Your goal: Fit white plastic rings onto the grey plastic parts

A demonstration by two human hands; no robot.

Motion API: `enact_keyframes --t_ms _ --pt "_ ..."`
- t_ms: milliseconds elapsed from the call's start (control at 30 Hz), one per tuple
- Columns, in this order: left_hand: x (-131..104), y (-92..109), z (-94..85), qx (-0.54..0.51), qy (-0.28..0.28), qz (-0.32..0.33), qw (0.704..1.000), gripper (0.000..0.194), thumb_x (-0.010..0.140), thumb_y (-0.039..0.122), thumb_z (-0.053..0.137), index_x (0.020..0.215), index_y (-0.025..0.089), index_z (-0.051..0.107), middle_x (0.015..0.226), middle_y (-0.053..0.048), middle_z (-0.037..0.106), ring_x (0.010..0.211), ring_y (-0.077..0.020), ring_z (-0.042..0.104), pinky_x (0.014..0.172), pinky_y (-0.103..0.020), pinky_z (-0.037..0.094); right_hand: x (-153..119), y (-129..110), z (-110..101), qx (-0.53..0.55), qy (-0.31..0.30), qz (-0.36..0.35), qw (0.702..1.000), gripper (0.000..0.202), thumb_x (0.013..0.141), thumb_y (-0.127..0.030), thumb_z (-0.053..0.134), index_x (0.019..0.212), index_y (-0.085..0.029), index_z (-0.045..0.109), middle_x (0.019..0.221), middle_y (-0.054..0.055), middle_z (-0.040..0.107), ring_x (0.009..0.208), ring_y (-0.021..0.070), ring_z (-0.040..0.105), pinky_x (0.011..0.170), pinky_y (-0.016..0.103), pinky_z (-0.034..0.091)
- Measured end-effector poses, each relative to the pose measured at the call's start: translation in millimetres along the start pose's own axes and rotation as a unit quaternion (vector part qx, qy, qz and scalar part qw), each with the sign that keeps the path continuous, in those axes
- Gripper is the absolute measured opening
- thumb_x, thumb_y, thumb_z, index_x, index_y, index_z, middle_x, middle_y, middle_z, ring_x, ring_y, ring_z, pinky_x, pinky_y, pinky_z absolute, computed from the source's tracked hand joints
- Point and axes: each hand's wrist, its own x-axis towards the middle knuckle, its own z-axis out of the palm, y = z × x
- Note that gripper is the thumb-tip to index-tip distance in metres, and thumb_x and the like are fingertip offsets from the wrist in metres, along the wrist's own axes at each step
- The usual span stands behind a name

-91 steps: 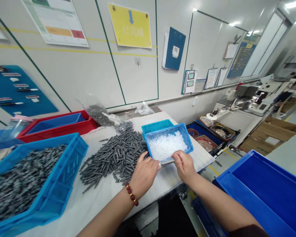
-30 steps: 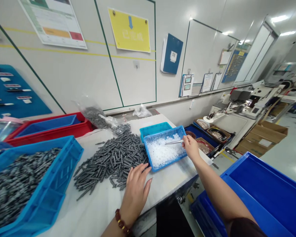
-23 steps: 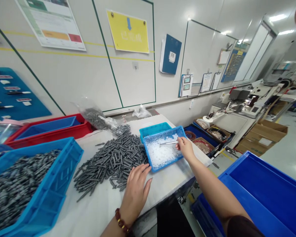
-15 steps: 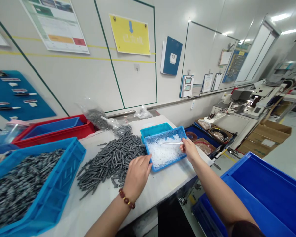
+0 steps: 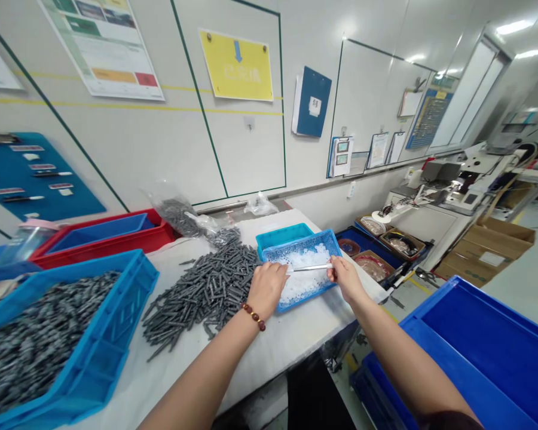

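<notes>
My right hand (image 5: 346, 278) grips the end of a slim silver-and-white rod-like tool (image 5: 311, 267), held level above a blue tray (image 5: 283, 307). Small white translucent ring-like pieces (image 5: 300, 290) fill the tray. At the tool's other end, over the tray's left side, my left hand (image 5: 267, 286) has its fingers drawn together at the tip; what they pinch, if anything, is too small to make out. Left of this hand spreads a heap of dark grey slender parts (image 5: 206, 283) on the white-covered table (image 5: 273, 352).
A large blue crate (image 5: 116, 346) of grey parts stands at the left. Behind the tray sits a teal tray (image 5: 278, 235). A red bin (image 5: 159, 230) and a bag of parts (image 5: 179, 216) line the back. Blue bins (image 5: 488, 340) are at lower right.
My left hand has moved from the tray's left rim up and right to the tool's tip. The tool has dropped slightly, staying in my right hand.
</notes>
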Motion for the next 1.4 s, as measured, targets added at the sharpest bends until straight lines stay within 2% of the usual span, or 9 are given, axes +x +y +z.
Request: enact_keyframes --t_ms 133,533,700,800,967,1067,1167,1267,1400 --pt "-5.6 1.1 -5.2 -0.005 -0.004 0.043 0.999 0.025 0.093 0.023 0.042 0.076 0.016 0.059 0.073 -0.005 0.062 0.076 -0.0205 0.053 0.072 -0.035 0.035 -14.0 -8.2 0.4 -0.077 -0.014 -0.096 0.992 0.033 0.08 -0.05 0.047 0.065 -0.021 0.048 0.045 -0.006 0.045 0.043 0.0106 0.04 0.047 0.023 0.034" --pt "-64.3 29.1 -20.2 -0.1 0.022 0.091 0.991 0.027 0.094 0.019 0.034 0.078 0.016 0.054 0.066 -0.001 0.058 0.068 -0.0175 0.051 0.08 -0.038 0.033 -87.4 19.1 33.1 -0.262 -0.147 -0.299 0.905 0.03 0.093 -0.033 0.033 0.082 -0.019 0.057 0.068 0.003 0.062 0.065 0.0144 0.057 0.062 0.026 0.042" --pt "-77.9 25.0 -20.0 -0.092 0.022 0.061 0.994 0.022 0.094 0.02 0.036 0.082 0.017 0.054 0.07 -0.001 0.059 0.07 -0.0184 0.05 0.081 -0.039 0.032 -78.9 10.6 26.6 -0.196 -0.278 -0.193 0.92 0.025 0.087 -0.039 0.05 0.088 -0.02 0.065 0.08 0.004 0.068 0.074 0.0159 0.061 0.067 0.026 0.046" --pt "-80.5 24.0 -21.3 -0.081 0.015 0.047 0.996 0.017 0.092 0.021 0.039 0.085 0.018 0.055 0.07 -0.001 0.058 0.07 -0.0188 0.05 0.08 -0.039 0.033 -75.9 10.8 23.2 -0.133 -0.285 -0.092 0.945 0.027 0.081 -0.043 0.057 0.09 -0.019 0.065 0.073 0.002 0.067 0.068 0.0154 0.061 0.062 0.026 0.047" --pt "-77.0 29.8 -27.7 -0.079 0.024 0.047 0.995 0.017 0.091 0.021 0.042 0.084 0.018 0.057 0.068 0.0 0.058 0.069 -0.0181 0.052 0.08 -0.04 0.036 -80.6 9.7 27.9 -0.138 -0.308 -0.07 0.939 0.023 0.083 -0.04 0.054 0.087 -0.019 0.062 0.068 0.0 0.064 0.065 0.0138 0.06 0.063 0.025 0.047" --pt "-79.1 27.7 -31.7 -0.064 0.083 0.013 0.994 0.021 0.09 0.027 0.045 0.107 0.018 0.055 0.095 -0.007 0.063 0.091 -0.0229 0.054 0.094 -0.049 0.033 -72.2 1.8 21.6 -0.134 -0.279 -0.06 0.949 0.023 0.082 -0.041 0.054 0.084 -0.019 0.06 0.065 0.0 0.063 0.062 0.014 0.06 0.062 0.026 0.048" --pt "-88.6 19.2 -29.8 -0.062 0.145 -0.026 0.987 0.032 0.089 0.027 0.047 0.119 0.016 0.048 0.118 -0.014 0.054 0.111 -0.0279 0.047 0.1 -0.053 0.03 -52.4 -7.4 4.5 -0.138 -0.173 -0.08 0.972 0.024 0.08 -0.042 0.054 0.082 -0.019 0.059 0.064 0.0 0.063 0.062 0.0147 0.06 0.063 0.027 0.048" --pt "-100.7 12.5 -21.6 -0.09 0.163 -0.051 0.981 0.032 0.088 0.02 0.046 0.12 0.017 0.046 0.119 -0.014 0.053 0.113 -0.0272 0.047 0.099 -0.052 0.034 -32.8 -9.6 -12.1 -0.173 -0.059 -0.11 0.977 0.025 0.079 -0.044 0.052 0.079 -0.02 0.058 0.064 0.001 0.063 0.063 0.016 0.06 0.065 0.029 0.048" --pt "-109.6 14.1 -11.2 -0.122 0.137 -0.056 0.981 0.032 0.087 0.017 0.045 0.119 0.018 0.046 0.118 -0.014 0.053 0.113 -0.0272 0.047 0.097 -0.052 0.037 -21.7 2.3 -19.2 -0.206 -0.029 -0.105 0.972 0.026 0.078 -0.046 0.051 0.074 -0.02 0.056 0.062 0.001 0.064 0.061 0.0175 0.061 0.064 0.03 0.048"
